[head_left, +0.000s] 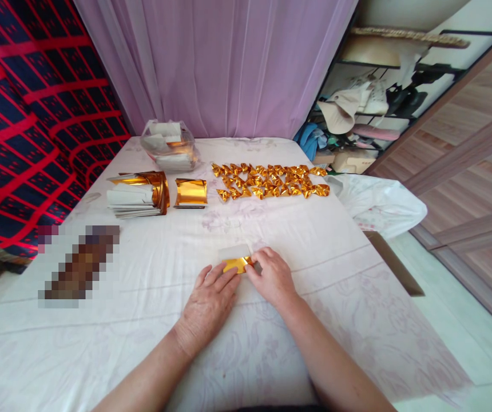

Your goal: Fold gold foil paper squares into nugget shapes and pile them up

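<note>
A partly folded sheet of gold foil paper (236,264) lies on the cloth in front of me, its pale backing showing along the far side. My left hand (210,302) rests flat with fingers stretched, the fingertips touching the sheet's left and near edge. At the other end, my right hand (273,278) pinches the right edge between thumb and fingers. Beyond are a small stack of gold foil sheets (191,192) and a larger bundle of foil sheets (137,195), many with grey-white backs outward. Rows of twisted gold foil pieces (267,181) lie to the right of them.
A clear plastic bag (171,147) with more sheets stands at the far left of the cloth-covered table (143,343). A blurred-out object (80,264) lies at left. Past the right edge are a white plastic bag (387,203) and a crowded shelf (357,86); a purple curtain (224,68) hangs behind.
</note>
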